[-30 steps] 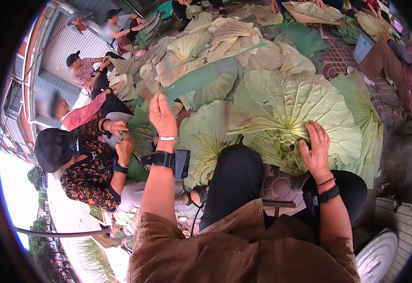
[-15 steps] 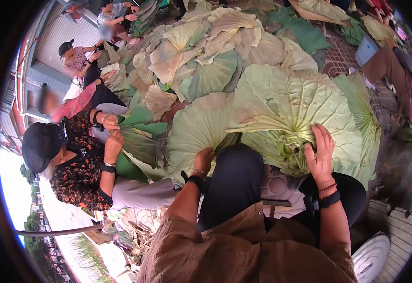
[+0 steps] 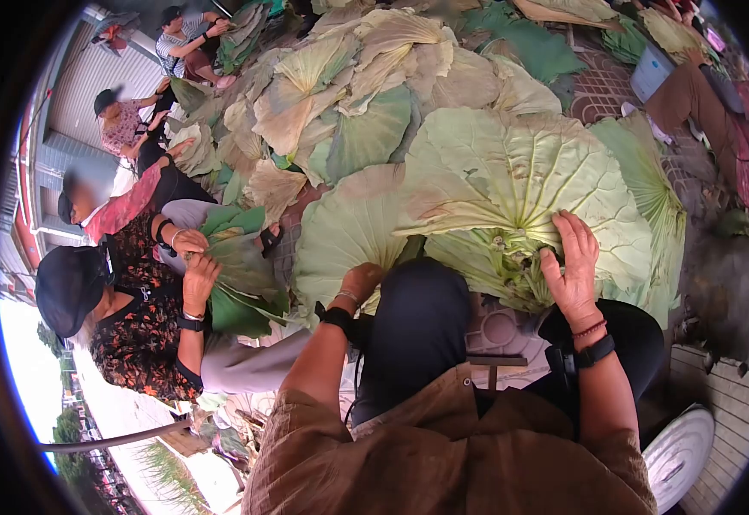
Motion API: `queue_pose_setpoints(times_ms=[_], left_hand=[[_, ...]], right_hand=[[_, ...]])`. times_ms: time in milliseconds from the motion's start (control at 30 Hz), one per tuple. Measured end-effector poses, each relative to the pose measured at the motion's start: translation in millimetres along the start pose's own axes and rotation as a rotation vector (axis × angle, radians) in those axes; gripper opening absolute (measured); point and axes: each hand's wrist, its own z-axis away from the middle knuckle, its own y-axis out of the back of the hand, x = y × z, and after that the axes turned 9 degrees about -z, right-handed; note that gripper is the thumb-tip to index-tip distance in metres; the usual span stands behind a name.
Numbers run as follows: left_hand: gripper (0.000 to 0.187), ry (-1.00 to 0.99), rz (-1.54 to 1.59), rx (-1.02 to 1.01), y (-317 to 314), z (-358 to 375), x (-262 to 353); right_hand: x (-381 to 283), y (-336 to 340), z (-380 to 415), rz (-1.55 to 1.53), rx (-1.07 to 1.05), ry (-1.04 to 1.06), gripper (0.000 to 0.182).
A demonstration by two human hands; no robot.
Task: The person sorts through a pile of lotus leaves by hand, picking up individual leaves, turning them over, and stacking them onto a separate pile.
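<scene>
Your right hand sits right of the frame's centre, its fingers stretched out and slightly parted over the lower part of a broad pale-green leaf. Your thumb stands away from those fingers, just beside the stem cluster where the leaf's ribs meet; nothing is clenched there. This broad leaf fans out across the centre right, lying over more leaves.

Your left hand is near the middle of the frame, at the lower edge of a second pale leaf and just left of your dark-clad knee. Its fingertips are hidden, so I cannot tell whether it grips that leaf or only touches it.

Beyond both, a heap of dry leaves fills the upper middle, and a pleated green leaf hangs at the right. At the left of the frame, a seated person in a dark cap holds a green leaf bundle with both hands. A round pale lid-like disc shows at lower right.
</scene>
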Motion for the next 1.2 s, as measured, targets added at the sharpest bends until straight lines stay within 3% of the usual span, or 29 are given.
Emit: queue_pose_setpoints(times_ms=[33,133,233,333,400,467,500,533,800,1033,1100,1200], left_hand=[[0.025,-0.004,-0.067,-0.075,15,-10,6],[0.026,0.032,-0.019,0.023,66,-33,53],[0.029,0.003,0.215,0.07,114,-33,130],[0.037,-0.298,0.305,0.031,137,-24,226],[0.049,-0.54,0.134,-0.029,128,-12,270],[0.055,-0.671,0.026,0.026,102,-14,292],[0.055,-0.676,0.016,0.016,94,-13,302],[0.056,-0.681,0.006,0.006,85,-14,310],[0.042,-0.661,0.003,0.029,69,-23,310],[0.04,-0.622,0.053,-0.009,62,-36,299],[0.037,-0.524,0.265,-0.098,60,-42,296],[0.033,-0.4,0.245,-0.106,66,-38,303]], right_hand=[[0,1,0,0.003,0.011,-0.003,0.052],[1,1,2,0.003,0.023,0.01,0.052],[-1,2,2,-0.007,0.031,0.008,0.052],[1,3,3,-0.004,0.057,0.027,0.052],[3,4,4,-0.006,0.09,0.031,0.052],[6,0,7,-0.003,0.083,0.027,0.054],[12,30,4,0.039,0.097,0.0,0.055],[5,2,8,-0.009,0.088,0.023,0.056],[3,2,10,-0.037,0.07,0.006,0.055],[-13,13,13,0.089,0.187,0.077,0.053],[-20,21,13,0.156,0.229,0.147,0.048],[-23,19,15,0.081,0.211,0.18,0.043]])
